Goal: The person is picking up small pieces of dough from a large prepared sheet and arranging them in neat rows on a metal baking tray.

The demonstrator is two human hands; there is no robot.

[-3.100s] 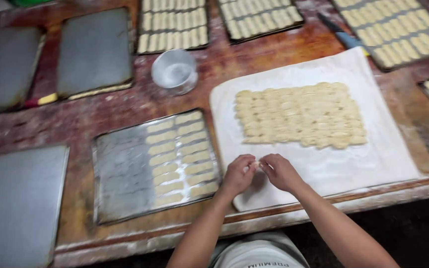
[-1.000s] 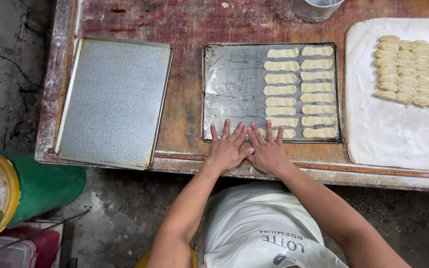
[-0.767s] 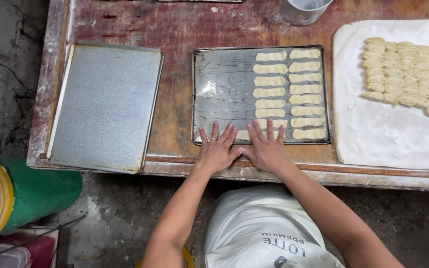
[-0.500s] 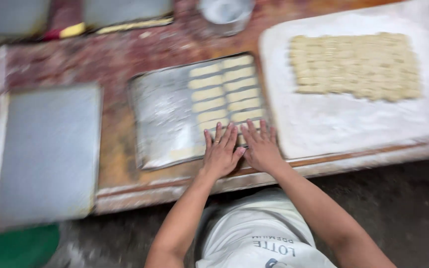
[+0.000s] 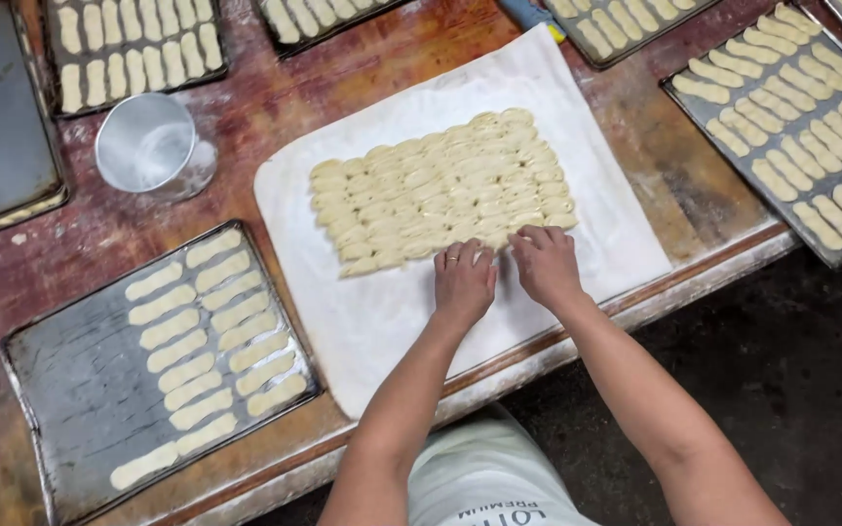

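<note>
Both hands at near edge of dough block (image 5: pixel 440 190), which lies on white cloth (image 5: pixel 382 312), centre of table (image 5: pixel 246 117). Left hand (image 5: pixel 463 282): palm down, fingers together, tips touching the block's front row; ring on 1 finger. Right hand (image 5: pixel 545 263): fingers curled, tips on front-row pieces near block's right corner; can't tell if pinching a piece or just pressing. Hands just beside each other, not touching.

Block = many small cut pieces packed in rows; too tight to count.

Near tray (image 5: pixel 90 390), left of cloth: 2 columns of dough sticks (image 5: pixel 211 336), approx 8 + 7 = 15; left half bare. Metal cup (image 5: pixel 145 143) x1, upright, behind that tray. 5 more trays partly in frame: far left bare, 3 along far edge w/ sticks, right one (image 5: pixel 801 117) full, approx 3 rows, cut off by frame.
</note>
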